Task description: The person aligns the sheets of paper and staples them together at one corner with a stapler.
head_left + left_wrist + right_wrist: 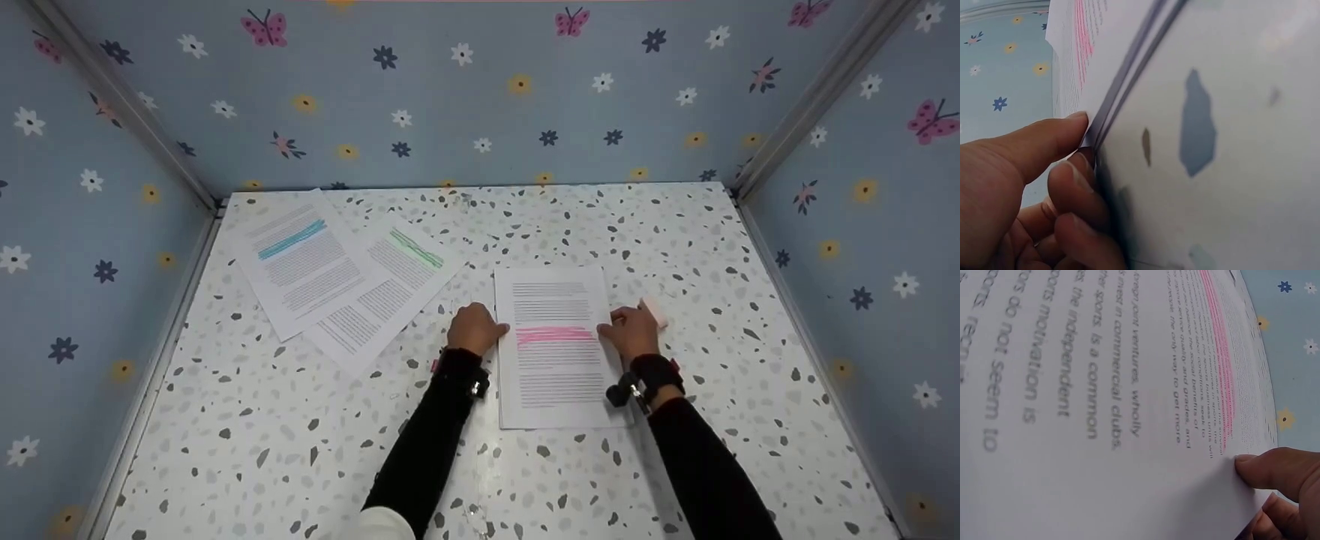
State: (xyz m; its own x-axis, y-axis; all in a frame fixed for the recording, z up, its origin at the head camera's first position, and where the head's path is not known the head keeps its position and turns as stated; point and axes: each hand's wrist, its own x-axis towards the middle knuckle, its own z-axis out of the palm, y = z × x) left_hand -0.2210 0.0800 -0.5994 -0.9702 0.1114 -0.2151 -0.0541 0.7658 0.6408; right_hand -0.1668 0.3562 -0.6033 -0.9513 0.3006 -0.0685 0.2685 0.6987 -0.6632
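A small stack of printed sheets (555, 382), the top one crossed by a pink highlighter band, lies in front of me. My left hand (474, 330) pinches its left edge; in the left wrist view the thumb (1067, 132) is on top and the fingers are curled beneath, with separate paper edges showing beside them. At the right edge, my right hand (632, 332) pinches the paper, thumb (1269, 467) on the printed side and fingers partly hidden below. The paper's right side lifts slightly there. A small pale pink block (654, 312) sits just beyond the right hand.
Two more printed sheets overlap at the left of the speckled table (300, 450): one with a blue highlighted band (315, 292), one with a green band (360, 341). Flower-patterned panels (465, 97) enclose the back and both sides.
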